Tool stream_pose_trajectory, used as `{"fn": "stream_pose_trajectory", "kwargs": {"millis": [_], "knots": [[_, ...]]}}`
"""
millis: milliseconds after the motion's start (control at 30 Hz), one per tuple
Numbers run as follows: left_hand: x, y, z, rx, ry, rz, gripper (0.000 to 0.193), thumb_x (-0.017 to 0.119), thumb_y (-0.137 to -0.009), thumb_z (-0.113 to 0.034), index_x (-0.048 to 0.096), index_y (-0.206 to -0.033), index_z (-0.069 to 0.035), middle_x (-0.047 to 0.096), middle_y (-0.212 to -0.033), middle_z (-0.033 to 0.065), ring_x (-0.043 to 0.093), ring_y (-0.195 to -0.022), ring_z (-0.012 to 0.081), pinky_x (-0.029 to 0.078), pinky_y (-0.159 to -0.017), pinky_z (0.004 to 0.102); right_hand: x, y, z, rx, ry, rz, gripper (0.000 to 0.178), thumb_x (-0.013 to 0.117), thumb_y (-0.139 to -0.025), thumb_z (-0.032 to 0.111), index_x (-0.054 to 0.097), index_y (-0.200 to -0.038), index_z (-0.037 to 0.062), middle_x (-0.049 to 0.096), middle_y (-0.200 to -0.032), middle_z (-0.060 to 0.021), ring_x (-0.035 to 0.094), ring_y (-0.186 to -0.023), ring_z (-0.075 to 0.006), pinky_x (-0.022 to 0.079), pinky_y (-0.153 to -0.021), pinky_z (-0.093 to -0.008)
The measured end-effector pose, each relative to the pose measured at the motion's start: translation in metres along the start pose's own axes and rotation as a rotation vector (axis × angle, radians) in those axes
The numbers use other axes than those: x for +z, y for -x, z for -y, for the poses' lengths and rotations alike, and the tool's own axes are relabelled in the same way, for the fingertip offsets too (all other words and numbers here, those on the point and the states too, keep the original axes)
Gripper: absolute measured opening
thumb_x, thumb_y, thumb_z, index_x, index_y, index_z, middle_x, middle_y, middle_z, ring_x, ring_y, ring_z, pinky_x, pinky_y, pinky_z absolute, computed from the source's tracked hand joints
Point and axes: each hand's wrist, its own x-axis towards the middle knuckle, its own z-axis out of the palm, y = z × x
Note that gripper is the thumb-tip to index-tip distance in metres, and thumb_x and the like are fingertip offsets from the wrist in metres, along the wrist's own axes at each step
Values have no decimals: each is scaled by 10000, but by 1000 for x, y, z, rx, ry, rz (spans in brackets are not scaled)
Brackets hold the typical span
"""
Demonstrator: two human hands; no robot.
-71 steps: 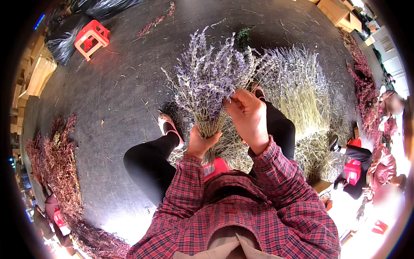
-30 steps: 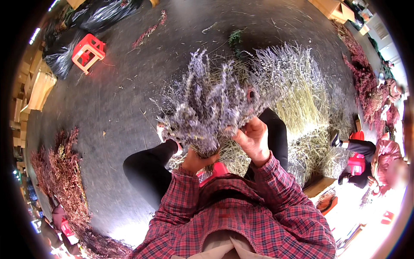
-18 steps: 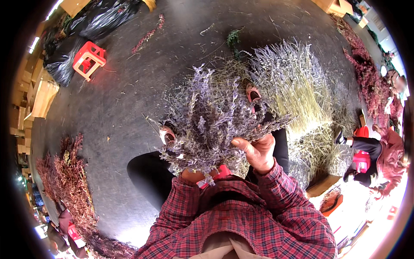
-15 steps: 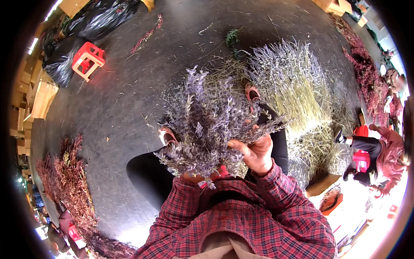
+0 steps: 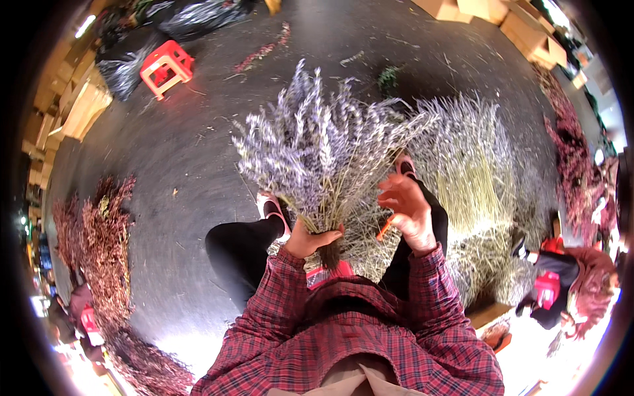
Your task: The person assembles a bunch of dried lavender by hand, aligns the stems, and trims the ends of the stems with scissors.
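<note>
- Dark floor [image 5: 198,125], strewn with loose bits of stem, spreads across the frame.
- Cardboard boxes [image 5: 86,105] line the upper left edge.
- Reddish-brown dried stems [image 5: 102,244] lie in a long heap at the lower left.
- Black plastic bags [image 5: 129,69] sit at the upper left, just beside a red stool [image 5: 156,58].
- Left hand [image 5: 307,239], at the centre, is wrapped around the stems of a lavender-coloured bunch [image 5: 323,145]; its flower heads fan upward and its stem ends show below the grip.
- Right hand [image 5: 411,211], right of centre, is apart from the bunch, fingers curved and clear of the thumb; a slim orange piece [image 5: 385,228] shows at the thumb, how held I cannot tell.
- Pale-stemmed lavender-coloured pile [image 5: 462,165] lies on the right.
- Dark red stems [image 5: 573,158] and a co-worker [image 5: 590,284] occupy the right edge.
</note>
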Motion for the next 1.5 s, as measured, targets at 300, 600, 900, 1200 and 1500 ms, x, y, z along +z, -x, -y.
{"fn": "stream_pose_trajectory", "kwargs": {"millis": [300,600,900,1200,1500], "knots": [[10,-47,-64,67,206,229,427,729,-709,-97,510,-1065,-9,589,-864,96,591,-783,221,457,-762,372,43,-23,-47,159,299,504,962,835,-688,231,268,-1428,-11,382,-1411,-138,303,-1330,-216,243,-1105,-356],[3,-75,-84,95,206,197,586,746,-678,-126,511,-1200,-3,612,-1040,113,587,-998,243,442,-936,411,63,-42,-31,197,229,320,832,802,-699,75,283,-1346,15,534,-1173,-93,555,-1016,-159,493,-837,-288],[-12,-51,-56,251,244,-230,765,731,-720,23,337,-1375,-17,512,-1285,95,536,-1145,219,450,-976,357,69,-40,-75,-49,872,-88,475,794,-680,176,562,-1063,21,643,-879,-159,645,-741,-300,508,-669,-378],[-38,-37,14,280,638,-149,420,468,-927,-137,415,-1307,36,476,-1291,217,487,-1177,391,415,-1003,497,69,-22,-142,-398,1143,-132,527,772,-588,84,533,-1056,34,576,-859,-149,579,-769,-366,472,-661,-440],[-35,-36,38,232,758,-163,424,465,-912,-62,380,-1303,81,505,-1219,258,521,-1139,382,484,-964,458,67,-7,-159,-385,1144,-182,522,746,-596,59,517,-1062,4,572,-854,-157,577,-754,-367,475,-653,-443]]}}
